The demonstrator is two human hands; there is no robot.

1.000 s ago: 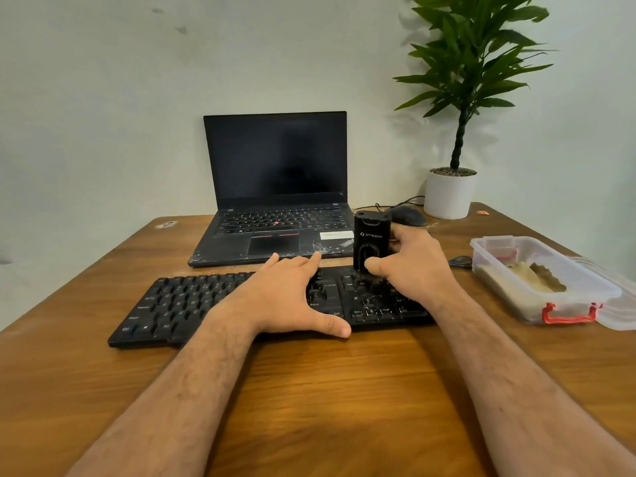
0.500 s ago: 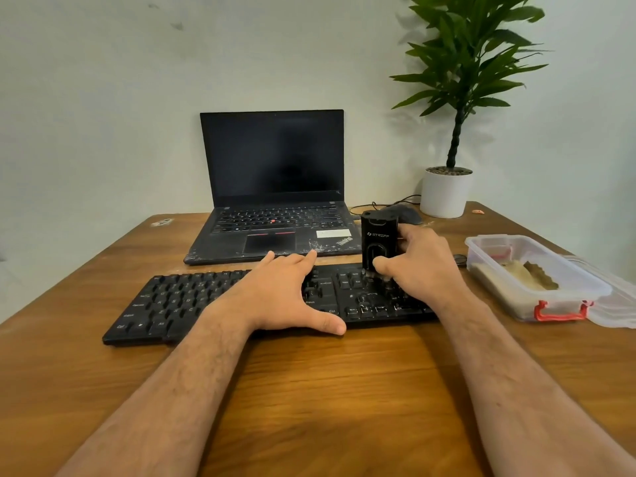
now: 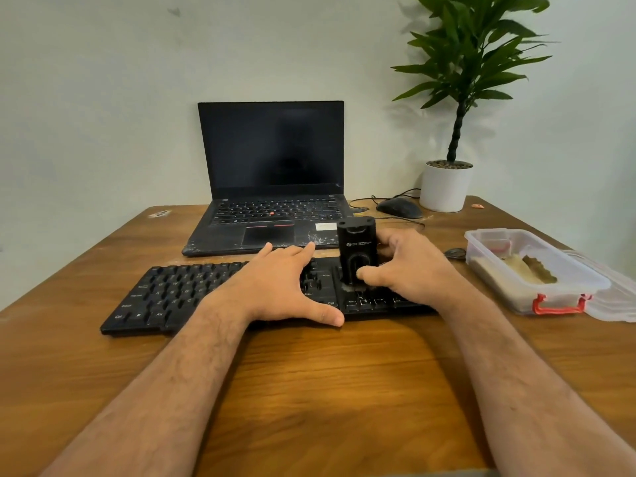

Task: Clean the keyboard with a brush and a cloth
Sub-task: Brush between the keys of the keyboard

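Brushing step: right hand [image 3: 409, 270] grips the brush [image 3: 356, 251] upright on the keyboard [image 3: 165, 294]; left hand [image 3: 275, 284] lies flat, steadying. Next: sweep onward.

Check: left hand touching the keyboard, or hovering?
Touching. The head view shows the left hand lying flat on the keyboard, fingers spread over the keys and thumb along its near edge, no gap visible.

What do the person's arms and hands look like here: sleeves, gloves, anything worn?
Both forearms are bare up to the frame edge, with visible hair; no sleeves show. The left hand and right hand are ungloved. No watch, ring or wristband is visible.
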